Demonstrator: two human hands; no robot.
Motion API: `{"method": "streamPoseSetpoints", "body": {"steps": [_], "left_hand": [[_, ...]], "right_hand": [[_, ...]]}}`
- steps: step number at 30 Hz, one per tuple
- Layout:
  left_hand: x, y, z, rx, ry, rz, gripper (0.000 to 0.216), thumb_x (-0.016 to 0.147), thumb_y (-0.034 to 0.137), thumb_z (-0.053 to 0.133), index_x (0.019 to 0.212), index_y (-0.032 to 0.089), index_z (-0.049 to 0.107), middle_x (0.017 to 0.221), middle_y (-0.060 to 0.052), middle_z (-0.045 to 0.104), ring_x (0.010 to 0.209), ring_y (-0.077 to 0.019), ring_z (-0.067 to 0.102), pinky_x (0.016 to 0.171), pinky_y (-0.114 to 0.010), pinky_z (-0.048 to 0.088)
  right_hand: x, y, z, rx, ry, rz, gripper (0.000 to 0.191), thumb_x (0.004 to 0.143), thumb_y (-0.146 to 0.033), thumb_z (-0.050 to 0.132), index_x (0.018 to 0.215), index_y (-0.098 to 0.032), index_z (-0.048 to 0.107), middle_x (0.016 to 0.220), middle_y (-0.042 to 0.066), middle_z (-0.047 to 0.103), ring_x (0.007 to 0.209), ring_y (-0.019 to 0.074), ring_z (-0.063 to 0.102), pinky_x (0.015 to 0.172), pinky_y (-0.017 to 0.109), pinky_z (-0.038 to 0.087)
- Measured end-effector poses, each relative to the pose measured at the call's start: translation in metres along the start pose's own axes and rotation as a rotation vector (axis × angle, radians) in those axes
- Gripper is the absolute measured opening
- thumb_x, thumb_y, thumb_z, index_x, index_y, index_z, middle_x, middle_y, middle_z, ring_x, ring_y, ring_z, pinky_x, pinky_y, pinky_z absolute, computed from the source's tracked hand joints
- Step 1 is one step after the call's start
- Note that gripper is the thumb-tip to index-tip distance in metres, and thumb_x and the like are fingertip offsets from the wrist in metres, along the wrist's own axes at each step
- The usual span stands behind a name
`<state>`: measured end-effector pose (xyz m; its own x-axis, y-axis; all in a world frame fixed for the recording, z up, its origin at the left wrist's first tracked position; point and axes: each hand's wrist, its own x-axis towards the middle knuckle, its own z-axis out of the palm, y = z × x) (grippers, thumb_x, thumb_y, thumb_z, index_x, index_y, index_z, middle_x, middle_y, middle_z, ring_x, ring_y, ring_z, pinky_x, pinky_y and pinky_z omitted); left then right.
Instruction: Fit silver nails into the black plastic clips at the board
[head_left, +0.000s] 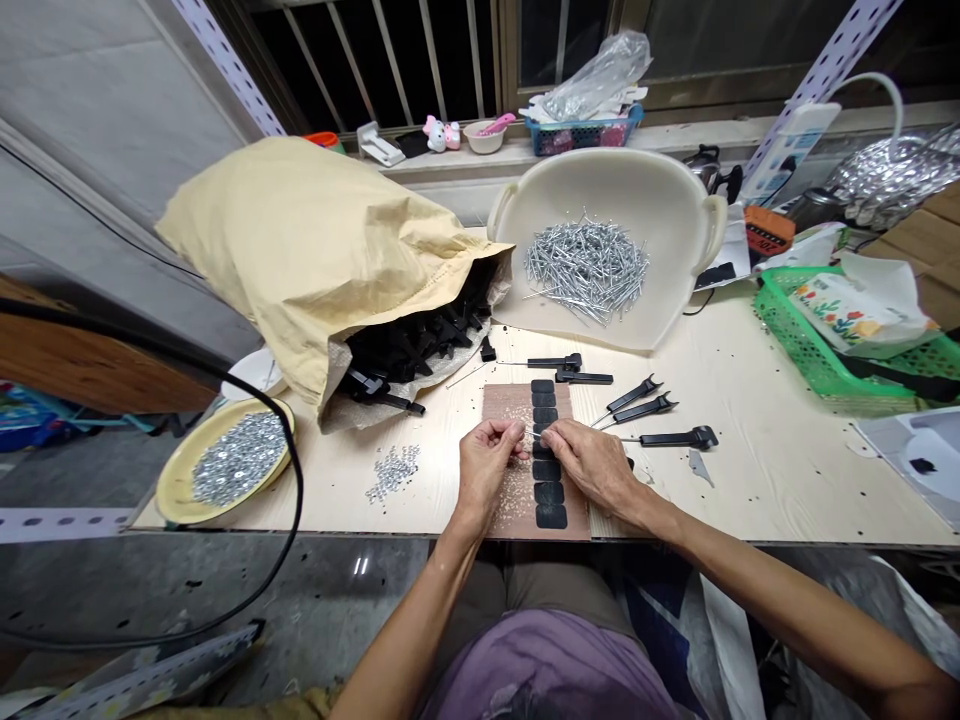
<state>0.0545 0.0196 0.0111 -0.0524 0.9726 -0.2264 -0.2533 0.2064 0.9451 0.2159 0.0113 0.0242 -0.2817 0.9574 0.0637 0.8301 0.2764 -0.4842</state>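
The left hand point(484, 462) had its finger and thumb pinched together on a thin, shiny silver metal pin point(531, 434). The pin was over a row of black, square patches point(550, 493) on a flat brown board point(574, 500). The right hand point(596, 465) curled by the pin's other end; I couldn't tell if its grip was closed.
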Motion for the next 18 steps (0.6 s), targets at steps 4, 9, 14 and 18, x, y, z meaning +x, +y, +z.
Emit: {"method": "streamPoseSetpoints", "body": {"steps": [4, 9, 14, 18], "left_hand": [[-0.0009, 0.0032, 0.0001, 0.040, 0.007, 0.009, 0.027, 0.070, 0.036, 0.074, 0.076, 0.011, 0.064, 0.061, 0.002, 0.058, 0.052, -0.0067, 0.054, 0.053, -0.019, 0.044], [-0.0014, 0.0023, 0.0000, 0.039, 0.001, -0.002, 0.028, 0.069, 0.036, 0.074, 0.075, 0.011, 0.064, 0.060, 0.002, 0.058, 0.053, -0.0062, 0.054, 0.054, -0.018, 0.044], [-0.0008, -0.0007, -0.0002, 0.047, -0.009, 0.005, 0.028, 0.070, 0.037, 0.073, 0.075, 0.011, 0.065, 0.061, 0.002, 0.059, 0.053, -0.0065, 0.054, 0.054, -0.018, 0.044], [0.0006, -0.0012, -0.0002, 0.035, -0.037, 0.005, 0.029, 0.069, 0.037, 0.074, 0.075, 0.011, 0.065, 0.063, 0.001, 0.060, 0.053, -0.0064, 0.054, 0.053, -0.019, 0.044]], "right_hand": [[0.0004, 0.0000, 0.0000, 0.098, 0.025, 0.019, 0.021, 0.094, -0.038, 0.042, 0.091, -0.023, 0.056, 0.083, -0.002, 0.064, 0.072, 0.0135, 0.059, 0.060, 0.024, 0.034], [-0.0017, 0.0029, 0.0038, 0.014, 0.098, -0.076, 0.026, 0.097, -0.037, 0.038, 0.091, -0.023, 0.059, 0.089, 0.001, 0.065, 0.077, 0.0147, 0.060, 0.062, 0.025, 0.036], [-0.0014, 0.0027, 0.0021, 0.118, 0.064, -0.036, 0.021, 0.096, -0.036, 0.041, 0.096, -0.025, 0.058, 0.091, -0.001, 0.067, 0.079, 0.0150, 0.061, 0.063, 0.025, 0.037], [-0.0009, 0.0020, 0.0001, 0.182, 0.057, -0.015, 0.021, 0.096, -0.036, 0.041, 0.089, -0.023, 0.055, 0.085, -0.001, 0.065, 0.075, 0.0145, 0.059, 0.064, 0.025, 0.037]]}}
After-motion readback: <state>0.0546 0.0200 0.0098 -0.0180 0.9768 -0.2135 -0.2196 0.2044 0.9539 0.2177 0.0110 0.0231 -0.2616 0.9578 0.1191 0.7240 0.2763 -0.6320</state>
